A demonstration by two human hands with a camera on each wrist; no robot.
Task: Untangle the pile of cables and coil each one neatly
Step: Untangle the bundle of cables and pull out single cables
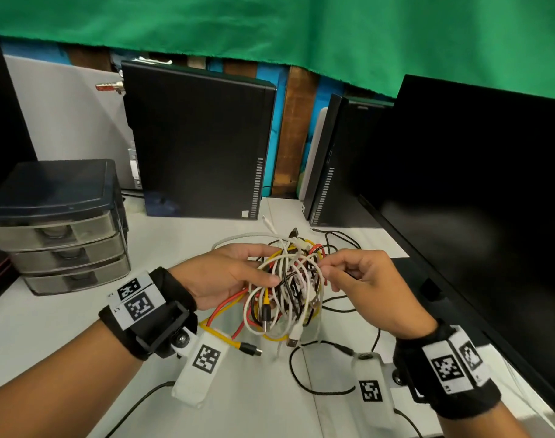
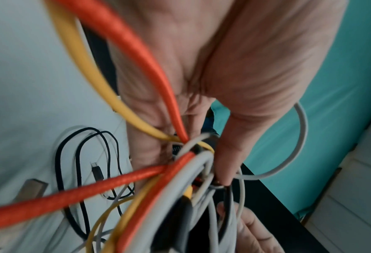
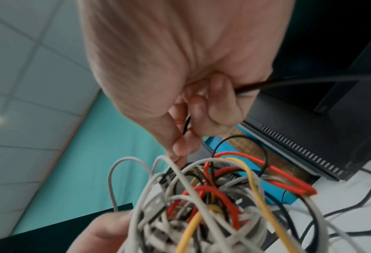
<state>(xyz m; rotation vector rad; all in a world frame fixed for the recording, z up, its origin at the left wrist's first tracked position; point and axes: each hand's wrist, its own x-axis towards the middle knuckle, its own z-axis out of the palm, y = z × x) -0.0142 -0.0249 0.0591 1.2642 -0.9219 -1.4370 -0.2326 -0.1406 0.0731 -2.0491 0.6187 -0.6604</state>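
Observation:
A tangle of white, black, orange and yellow cables (image 1: 288,279) hangs above the white table (image 1: 64,358) between both hands. My left hand (image 1: 263,267) grips it from the left, thumb in front and fingers behind; the left wrist view shows the thumb (image 2: 223,162) pressed on the knot (image 2: 191,171). My right hand (image 1: 329,275) is at the tangle's right side with its fingers curled. In the right wrist view a black cable (image 3: 245,88) runs through that hand (image 3: 189,140), above the tangle (image 3: 212,205). Orange (image 1: 225,306) and yellow (image 1: 213,327) loops and USB plugs (image 1: 295,335) dangle below.
A thin black cable (image 1: 301,380) lies looped on the table under the hands. A small drawer unit (image 1: 64,229) stands at the left, two black computer towers (image 1: 200,143) (image 1: 342,165) behind, and a monitor (image 1: 475,191) at the right. Green cloth (image 1: 269,26) hangs at the back.

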